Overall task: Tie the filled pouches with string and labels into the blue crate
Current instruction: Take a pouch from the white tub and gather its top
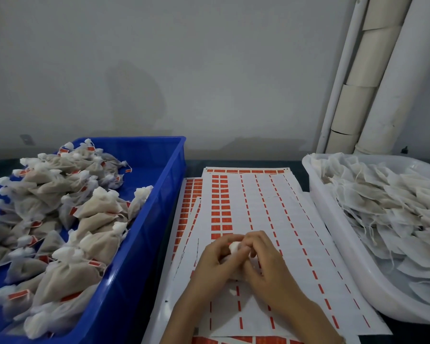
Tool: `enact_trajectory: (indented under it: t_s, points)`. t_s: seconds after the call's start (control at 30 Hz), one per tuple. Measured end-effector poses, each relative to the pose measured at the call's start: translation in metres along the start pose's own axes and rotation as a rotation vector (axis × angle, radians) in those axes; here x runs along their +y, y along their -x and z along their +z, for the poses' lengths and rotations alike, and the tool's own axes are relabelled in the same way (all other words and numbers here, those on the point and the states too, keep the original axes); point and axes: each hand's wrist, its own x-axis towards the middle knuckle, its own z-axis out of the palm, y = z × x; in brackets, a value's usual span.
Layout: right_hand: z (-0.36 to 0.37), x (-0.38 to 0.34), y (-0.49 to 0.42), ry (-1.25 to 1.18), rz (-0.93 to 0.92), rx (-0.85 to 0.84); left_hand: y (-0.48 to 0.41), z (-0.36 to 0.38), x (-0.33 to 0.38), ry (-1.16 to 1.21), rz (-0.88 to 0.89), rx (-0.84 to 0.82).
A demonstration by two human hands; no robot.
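Note:
My left hand (212,265) and my right hand (265,263) meet over the label sheets, both closed around one white filled pouch (234,247); only its gathered top shows between the fingers. The blue crate (159,194) stands at the left, holding several tied pouches (67,219) with red labels on them. A white tub (333,219) at the right holds a heap of untied pouches (387,207) with loose strings. The string on the held pouch is hidden by my fingers.
Sheets of red labels (258,209), mostly peeled, lie stacked on the dark table between crate and tub, under my hands. A grey wall rises behind. White pipes and cardboard rolls (372,70) lean in the back right corner.

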Motion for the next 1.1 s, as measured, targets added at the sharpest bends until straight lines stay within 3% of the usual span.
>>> enact_trajectory:
  t_s: [0.17,0.33,0.43,0.63,0.8,0.93,1.1]
  points:
    - [-0.006,0.001,-0.002,0.228,0.060,0.123,0.001,-0.011,0.005,0.032,0.067,0.120]
    - [-0.007,-0.002,-0.004,0.516,0.024,0.327,0.006,-0.011,0.011,0.191,-0.053,0.176]
    - [-0.006,-0.003,-0.004,0.532,0.006,0.364,0.008,-0.017,0.008,0.176,-0.027,0.217]
    - [-0.001,0.003,-0.001,0.232,0.157,-0.001,0.017,-0.033,-0.004,-0.082,-0.026,0.247]
    - [-0.010,0.007,-0.006,-0.118,0.323,-0.141,0.018,-0.049,-0.005,-0.316,-0.103,0.295]
    - [-0.027,0.017,-0.008,0.213,0.307,-0.460,0.017,-0.052,0.000,-0.534,-0.021,0.165]
    - [-0.027,0.025,-0.002,0.464,0.271,-0.516,0.013,-0.040,-0.003,-0.858,-0.017,-0.023]
